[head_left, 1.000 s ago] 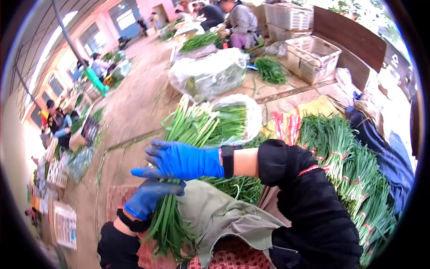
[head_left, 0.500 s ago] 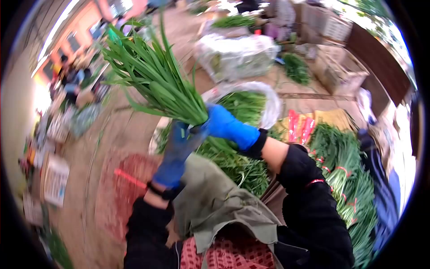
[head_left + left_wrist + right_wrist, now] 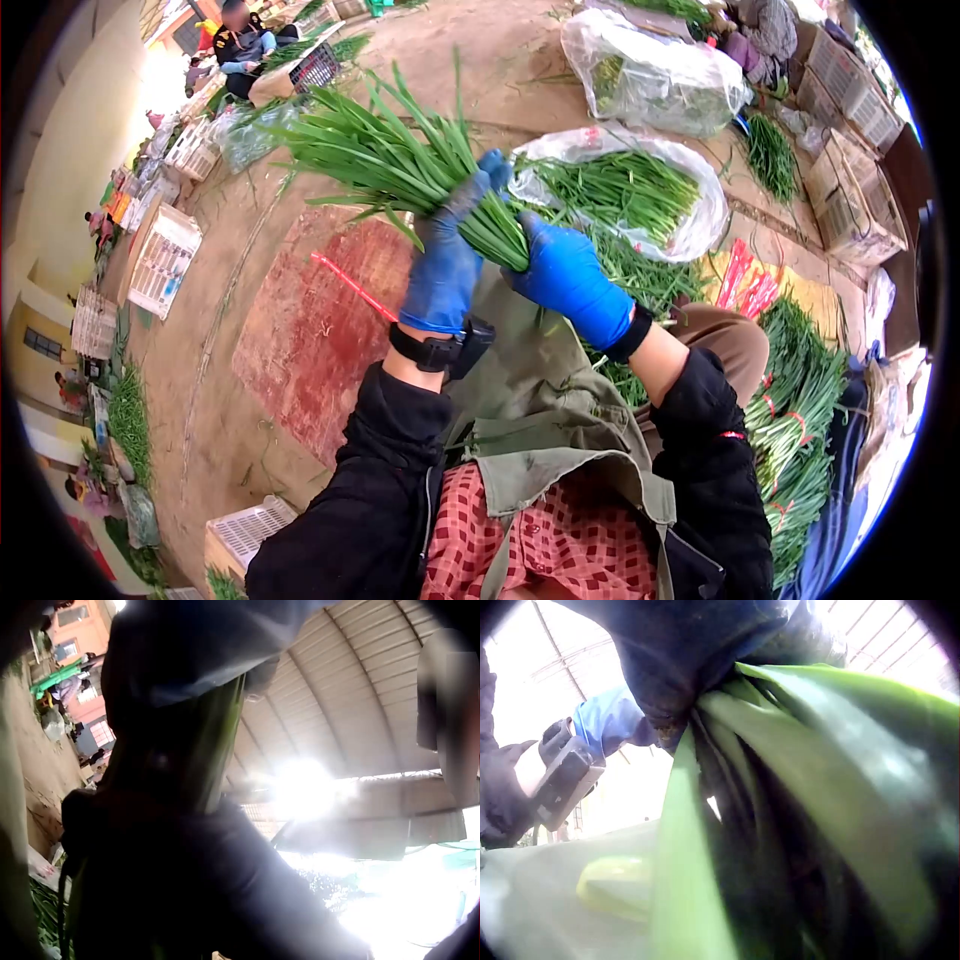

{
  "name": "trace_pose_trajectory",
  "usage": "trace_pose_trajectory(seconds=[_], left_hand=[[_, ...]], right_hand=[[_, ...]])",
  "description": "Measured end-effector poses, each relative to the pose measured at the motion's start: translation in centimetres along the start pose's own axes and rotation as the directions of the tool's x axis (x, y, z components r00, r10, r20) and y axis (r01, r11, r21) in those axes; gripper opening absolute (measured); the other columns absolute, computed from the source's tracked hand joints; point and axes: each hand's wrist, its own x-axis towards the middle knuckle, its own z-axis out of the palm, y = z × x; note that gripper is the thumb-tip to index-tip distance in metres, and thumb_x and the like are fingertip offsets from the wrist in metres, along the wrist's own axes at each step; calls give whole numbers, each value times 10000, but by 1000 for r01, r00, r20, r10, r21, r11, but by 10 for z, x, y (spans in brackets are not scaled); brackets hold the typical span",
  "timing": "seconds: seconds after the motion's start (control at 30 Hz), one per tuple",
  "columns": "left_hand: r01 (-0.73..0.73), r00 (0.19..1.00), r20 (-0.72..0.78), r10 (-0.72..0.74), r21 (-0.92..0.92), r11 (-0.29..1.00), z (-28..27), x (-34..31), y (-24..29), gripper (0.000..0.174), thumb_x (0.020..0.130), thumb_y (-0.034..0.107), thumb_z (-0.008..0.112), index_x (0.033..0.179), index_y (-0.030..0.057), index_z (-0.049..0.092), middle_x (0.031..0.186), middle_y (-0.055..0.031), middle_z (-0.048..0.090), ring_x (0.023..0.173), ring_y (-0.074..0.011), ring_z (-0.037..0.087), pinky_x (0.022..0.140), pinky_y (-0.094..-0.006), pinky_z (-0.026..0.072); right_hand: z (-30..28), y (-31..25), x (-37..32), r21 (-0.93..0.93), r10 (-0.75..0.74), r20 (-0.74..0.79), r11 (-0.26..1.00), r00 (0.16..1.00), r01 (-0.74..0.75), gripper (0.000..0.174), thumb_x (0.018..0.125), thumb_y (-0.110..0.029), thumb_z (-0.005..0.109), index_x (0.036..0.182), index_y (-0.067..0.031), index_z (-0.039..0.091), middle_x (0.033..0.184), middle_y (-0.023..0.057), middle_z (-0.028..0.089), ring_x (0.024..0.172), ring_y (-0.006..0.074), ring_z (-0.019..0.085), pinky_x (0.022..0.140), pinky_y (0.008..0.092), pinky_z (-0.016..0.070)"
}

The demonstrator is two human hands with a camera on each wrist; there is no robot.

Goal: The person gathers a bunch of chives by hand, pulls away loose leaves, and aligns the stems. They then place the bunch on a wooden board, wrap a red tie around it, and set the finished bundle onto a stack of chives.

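Observation:
A bunch of long green leafy stalks is held in front of the body in the head view, its leaves fanning to the upper left. My blue-gloved left hand grips the middle of the bunch with its fingers round it. At the lower right end, my blue-gloved right hand holds the stalks' ends. In the left wrist view the bunch is dark and close to the camera. Green leaves fill much of the right wrist view, below a dark glove.
A red board with a red strip lies on the ground at left. A plastic-lined pile of greens sits beyond the right hand. Tied bundles lie at right, near a crate. A seated person is at upper left.
The bunch has swung up from pointing down by the left hand to fanning toward the upper left. The right hand, earlier stretched flat over it, now grips its end. The head view has turned left and down.

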Motion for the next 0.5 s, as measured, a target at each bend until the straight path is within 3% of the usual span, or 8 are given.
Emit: trace_pose_trajectory(seconds=[0.07,0.17,0.27,0.33,0.37,0.43,0.47,0.5], left_hand=[[-3,999,44,3,3,1000,-1,-3,7,407,837,112,624,1189,-56,509,1230,-159,545,1123,-242,543,925,-362,455],[15,999,-40,-11,95,995,-1,-5,12,316,797,100,665,1080,-13,580,987,-111,628,910,-205,607,841,-320,481],[45,995,-90,-37,89,995,2,-13,15,114,802,113,652,875,30,625,768,-50,596,775,-166,590,787,-295,485],[30,996,-87,-27,31,999,-7,-8,26,134,828,156,645,771,51,585,700,-25,560,734,-172,583,806,-323,483],[-53,996,-69,52,-7,999,-23,-2,33,171,845,222,645,804,69,577,691,-4,538,692,-156,551,860,-370,460],[-59,996,-83,41,-221,974,-48,3,56,164,857,213,623,876,58,573,633,28,481,623,-112,482,951,-417,414],[-138,978,-183,104,-184,973,-44,-3,66,181,859,229,617,889,54,577,627,39,453,613,-107,459,951,-412,408],[-157,984,-121,132,-234,959,-56,-4,73,173,865,221,603,904,54,581,636,38,448,624,-106,453,954,-409,405]], right_hand=[[7,2,-4,14,-58,-38,998,998,58,473,664,-270,712,1036,-70,500,717,171,613,673,366,610,580,449,484],[6,-1,0,-4,-34,37,999,999,34,512,660,-300,724,1059,-74,496,771,184,618,712,377,610,614,452,487],[-2,1,-6,84,-160,-55,983,986,164,553,644,-312,738,1083,-58,516,829,170,622,735,352,627,626,433,501],[-22,8,-8,135,-192,-6,972,981,191,800,674,-460,741,1290,-56,428,992,201,613,867,341,626,739,389,505],[-29,17,-9,205,-187,-125,956,974,210,790,728,-477,701,1326,-58,398,1048,190,605,929,310,616,794,359,492],[-63,34,-18,575,-49,-225,800,973,173,653,833,-433,625,1325,-57,418,1110,145,605,1019,235,590,876,315,465],[-82,44,-24,815,60,-163,570,985,100,530,883,-373,588,1288,-54,467,1116,111,612,1047,190,574,903,300,451],[-91,64,-32,840,133,-79,543,988,-6,451,899,-327,574,1253,-55,506,1098,91,618,1027,158,569,897,291,452]])
